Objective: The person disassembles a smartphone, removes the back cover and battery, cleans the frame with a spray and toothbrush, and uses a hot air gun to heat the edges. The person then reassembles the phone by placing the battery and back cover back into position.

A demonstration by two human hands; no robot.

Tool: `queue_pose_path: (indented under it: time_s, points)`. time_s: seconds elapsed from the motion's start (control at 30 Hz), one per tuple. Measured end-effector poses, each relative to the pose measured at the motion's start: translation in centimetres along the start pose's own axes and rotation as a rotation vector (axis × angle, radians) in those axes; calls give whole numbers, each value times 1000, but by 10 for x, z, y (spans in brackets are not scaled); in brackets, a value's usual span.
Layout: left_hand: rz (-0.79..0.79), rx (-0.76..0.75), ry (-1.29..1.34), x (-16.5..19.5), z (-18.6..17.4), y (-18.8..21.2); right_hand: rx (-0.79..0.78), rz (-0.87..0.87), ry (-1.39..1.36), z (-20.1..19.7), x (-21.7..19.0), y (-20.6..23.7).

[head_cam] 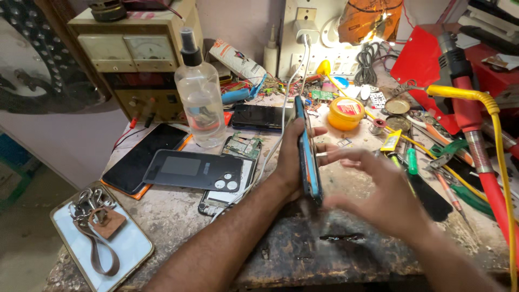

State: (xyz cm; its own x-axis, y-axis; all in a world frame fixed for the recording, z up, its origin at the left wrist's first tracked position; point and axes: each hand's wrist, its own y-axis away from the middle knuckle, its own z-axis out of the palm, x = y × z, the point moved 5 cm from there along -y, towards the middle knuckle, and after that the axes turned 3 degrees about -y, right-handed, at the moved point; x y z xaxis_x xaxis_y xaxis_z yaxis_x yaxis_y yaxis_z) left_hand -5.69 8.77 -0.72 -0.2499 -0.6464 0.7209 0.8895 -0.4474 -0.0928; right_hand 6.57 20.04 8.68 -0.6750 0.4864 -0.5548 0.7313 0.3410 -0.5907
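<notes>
The phone (307, 151) shows a blue edge with orange flecks. Beside it lie a dark grey back cover (193, 171) with pale camera rings, a clear spray bottle (200, 103) capped black, a yellow tin (346, 113) — red-labelled — and a red-and-yellow hose (486, 162).

This is a phone repair workshop. A worn, scarred table (303, 254) is crowded with loose phones, a bare circuit board (243, 145), a bench power supply (135, 59), a hot-air tool (459, 70), a tin of solder paste (346, 112), screwdrivers and a spray bottle (199, 89).
</notes>
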Motion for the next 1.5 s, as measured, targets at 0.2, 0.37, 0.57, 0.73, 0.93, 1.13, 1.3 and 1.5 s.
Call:
queue_pose_path:
  time_s: [0.2,0.37,0.57,0.73,0.93,1.13,1.3,1.5]
  points:
    - [66,-18,95,9,6,6,14,-34,122,18,-11,26]
    - [56,-114,50,18,13,12,-60,-82,144,15,-11,25]
    - [-38,-137,-68,11,12,10,-59,-121,187,8,-9,35]
    - [-20,-114,-120,7,10,9,-73,-93,187,7,-3,40]
    - [5,-86,-132,9,12,8,-102,-65,126,5,7,43]
    - [154,-36,-282,34,21,15,-86,13,145,-5,17,43]
    - [350,-29,-362,53,27,23,-37,194,110,-21,19,32]
    - [557,12,-651,65,37,31,171,238,-299,-41,10,-14]
